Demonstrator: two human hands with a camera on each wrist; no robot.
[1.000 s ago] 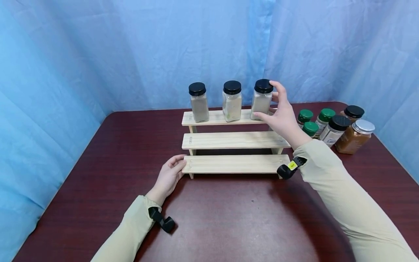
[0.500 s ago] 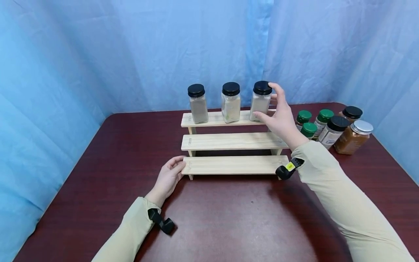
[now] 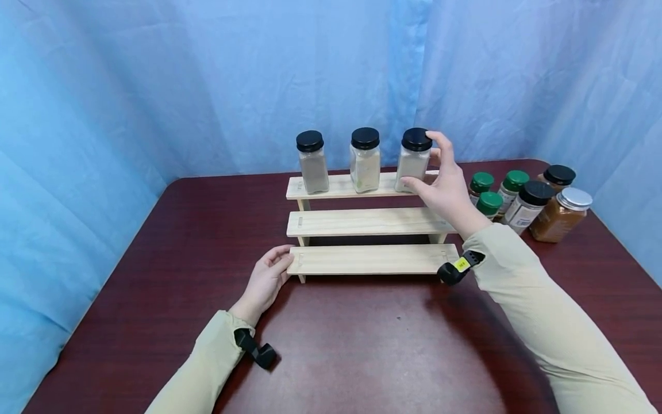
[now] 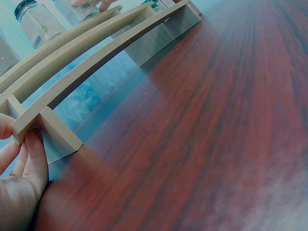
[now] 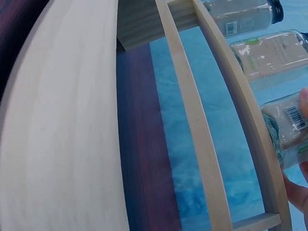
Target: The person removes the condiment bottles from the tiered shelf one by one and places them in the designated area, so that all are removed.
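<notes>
A three-tier pale wooden rack (image 3: pixel 372 260) stands on the table. At the right part of its top shelf, my right hand (image 3: pixel 442 187) grips a clear glass spice jar (image 3: pixel 412 167) with a black lid, thumb low on the front and a finger up at the lid. The jar is upright, its base at the shelf. Two similar jars stand to its left, a middle jar (image 3: pixel 365 167) with pale contents and a left jar (image 3: pixel 314 169) with greyish contents. My left hand (image 3: pixel 265 282) pinches the left end of the lowest shelf, also seen in the left wrist view.
Several more spice jars stand at the right of the table: green-lidded jars (image 3: pixel 513 183), a black-lidded jar (image 3: pixel 532 201) and a silver-lidded jar (image 3: pixel 564 215) with brown contents. Blue curtains (image 3: pixel 258 86) hang behind and beside the dark red table (image 3: pixel 207 230).
My right hand and the jar in it have shifted very slightly to the right relative to the other two jars. The left hand keeps its place on the rack.
</notes>
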